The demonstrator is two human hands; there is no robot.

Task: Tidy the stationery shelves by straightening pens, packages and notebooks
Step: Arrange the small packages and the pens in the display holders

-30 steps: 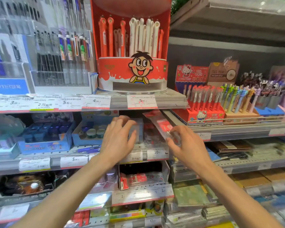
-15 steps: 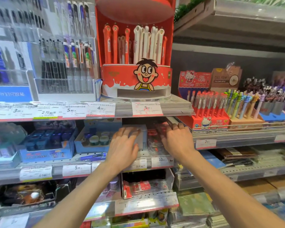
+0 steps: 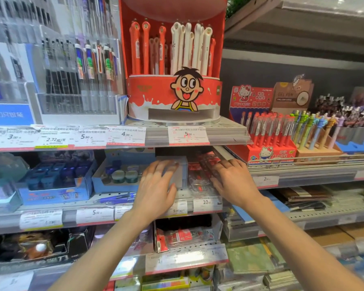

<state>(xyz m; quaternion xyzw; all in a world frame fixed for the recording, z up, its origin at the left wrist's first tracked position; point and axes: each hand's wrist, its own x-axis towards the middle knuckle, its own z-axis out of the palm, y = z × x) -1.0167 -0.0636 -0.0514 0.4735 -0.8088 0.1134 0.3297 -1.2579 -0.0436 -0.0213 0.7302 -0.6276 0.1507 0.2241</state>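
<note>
Since one second ago, the right hand has carried the clear red-printed plastic packages from mid-air down onto the grey perforated metal shelf at frame centre. Left hand, fingers spread and lightly bent, rests against the small pale grey box; right hand, fingers extended flat, presses the packages just right of it.
</note>
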